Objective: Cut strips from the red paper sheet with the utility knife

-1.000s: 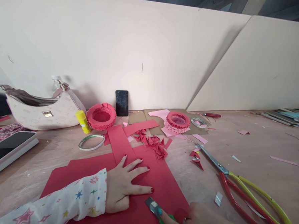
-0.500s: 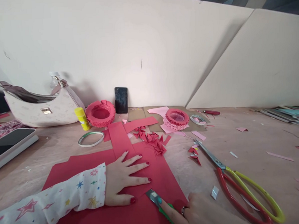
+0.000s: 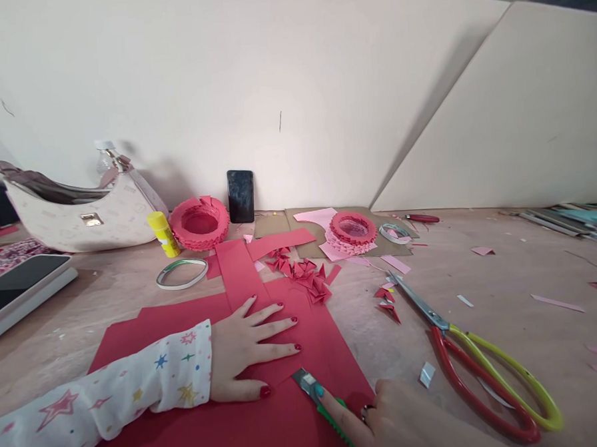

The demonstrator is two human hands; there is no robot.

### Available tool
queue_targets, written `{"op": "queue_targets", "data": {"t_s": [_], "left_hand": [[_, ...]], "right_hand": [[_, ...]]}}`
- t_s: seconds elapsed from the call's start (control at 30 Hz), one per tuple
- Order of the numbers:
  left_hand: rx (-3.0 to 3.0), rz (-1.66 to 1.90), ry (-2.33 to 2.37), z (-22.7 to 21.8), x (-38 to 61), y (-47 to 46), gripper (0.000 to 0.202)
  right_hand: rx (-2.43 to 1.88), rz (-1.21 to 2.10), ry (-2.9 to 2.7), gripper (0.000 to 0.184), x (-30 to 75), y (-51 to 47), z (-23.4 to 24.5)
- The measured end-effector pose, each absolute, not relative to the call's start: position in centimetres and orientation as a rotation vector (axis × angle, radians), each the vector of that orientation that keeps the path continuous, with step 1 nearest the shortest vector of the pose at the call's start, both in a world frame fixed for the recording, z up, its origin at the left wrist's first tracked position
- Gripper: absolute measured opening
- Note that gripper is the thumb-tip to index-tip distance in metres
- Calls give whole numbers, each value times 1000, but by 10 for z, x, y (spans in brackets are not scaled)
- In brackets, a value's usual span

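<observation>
My left hand [image 3: 252,349] lies flat with its fingers spread on red paper sheets [image 3: 189,436] at the front of the table. In my right hand [image 3: 384,422] is a green utility knife [image 3: 333,412], the index finger stretched along its top. Its blade tip touches or hovers just over the red paper, to the right of my left thumb; which one I cannot tell. Red paper strips [image 3: 241,273] cross beyond my left fingertips. Beside them lies a heap of folded red paper triangles [image 3: 306,276].
Large scissors [image 3: 438,323] lie at the right among paper scraps. Farther back are two folded-paper rings [image 3: 179,236] [image 3: 336,228], a glue stick [image 3: 164,237], tape rolls [image 3: 160,282] [image 3: 404,236], and an upright phone [image 3: 241,196]. A handbag [image 3: 78,228] and a white device [image 3: 31,284] stand left.
The whole view has shifted slightly, with things sitting a little higher in the picture. My left hand stays spread on the paper, and my right hand keeps the utility knife in nearly the same place.
</observation>
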State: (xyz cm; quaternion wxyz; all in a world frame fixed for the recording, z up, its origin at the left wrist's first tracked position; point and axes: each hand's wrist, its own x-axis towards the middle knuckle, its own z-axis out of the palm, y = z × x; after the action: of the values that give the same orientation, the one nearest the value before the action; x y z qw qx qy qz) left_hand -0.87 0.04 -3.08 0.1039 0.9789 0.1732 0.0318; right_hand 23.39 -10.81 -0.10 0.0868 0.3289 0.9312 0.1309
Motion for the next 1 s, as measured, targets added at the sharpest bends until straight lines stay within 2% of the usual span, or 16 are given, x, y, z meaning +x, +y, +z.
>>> {"op": "queue_targets", "data": {"t_s": [0.43, 0.6, 0.83, 1.0], "left_hand": [[2905, 110, 505, -33, -9, 1, 54], [2906, 77, 494, -33, -9, 2, 56], [2855, 66, 484, -34, -12, 5, 69], [2815, 84, 403, -32, -16, 13, 67]], "right_hand": [[934, 511, 2735, 53, 236, -109, 4], [1003, 496, 2723, 56, 238, -108, 12], [1040, 479, 2702, 58, 240, -111, 13], [1029, 493, 2723, 58, 238, -108, 11]]}}
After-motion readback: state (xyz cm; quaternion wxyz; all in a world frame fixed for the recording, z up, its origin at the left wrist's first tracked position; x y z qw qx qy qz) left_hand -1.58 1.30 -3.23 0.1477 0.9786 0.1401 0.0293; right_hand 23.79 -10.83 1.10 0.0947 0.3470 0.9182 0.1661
